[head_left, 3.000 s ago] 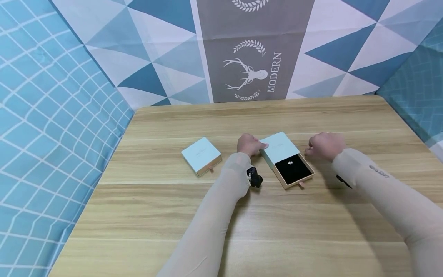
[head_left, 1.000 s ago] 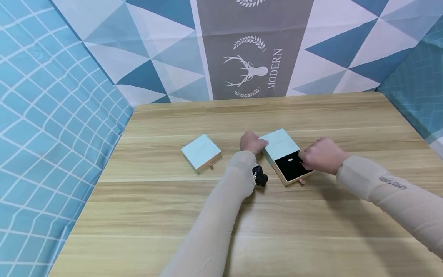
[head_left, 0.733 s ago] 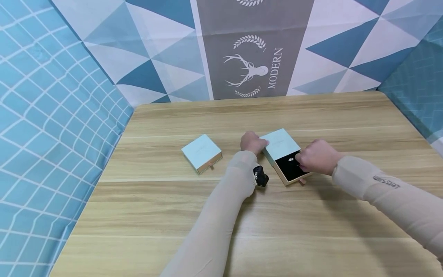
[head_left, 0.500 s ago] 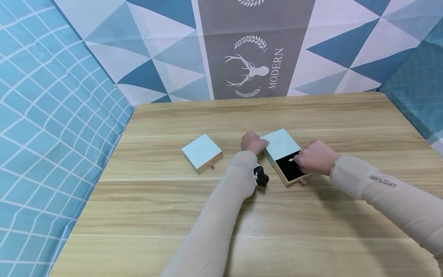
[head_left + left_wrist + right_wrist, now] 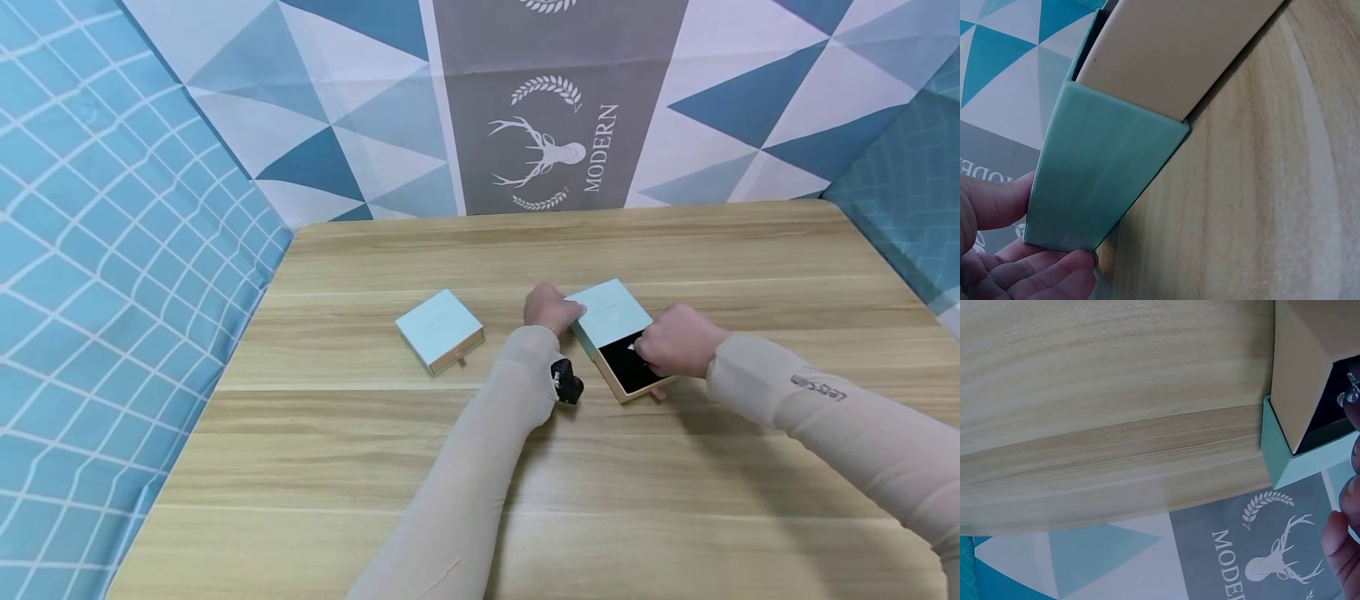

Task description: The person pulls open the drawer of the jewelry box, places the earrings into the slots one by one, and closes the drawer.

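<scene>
A pale mint jewelry box (image 5: pixel 609 312) sits on the table with its black-lined drawer (image 5: pixel 624 373) pulled partly out. My left hand (image 5: pixel 551 308) pinches the back left corner of the sleeve; in the left wrist view, the thumb is on one face and the fingers lie along the bottom edge. My right hand (image 5: pixel 681 340) reaches into the drawer from the right with curled fingers. At those fingertips, a small silver jewelry piece (image 5: pixel 1352 392) shows in the right wrist view; it appears pinched, though most of it is hidden and its kind is unclear.
A second mint box (image 5: pixel 438 327), shut, lies on the wooden table (image 5: pixel 360 467) to the left. Ribbon tabs stick out from both boxes. Patterned cloth (image 5: pixel 555 108) hangs behind the table and at both sides.
From beside the box, my right hand has come over the drawer and then edged left to the silver piece, covering most of it. My left hand keeps its grip on the sleeve.
</scene>
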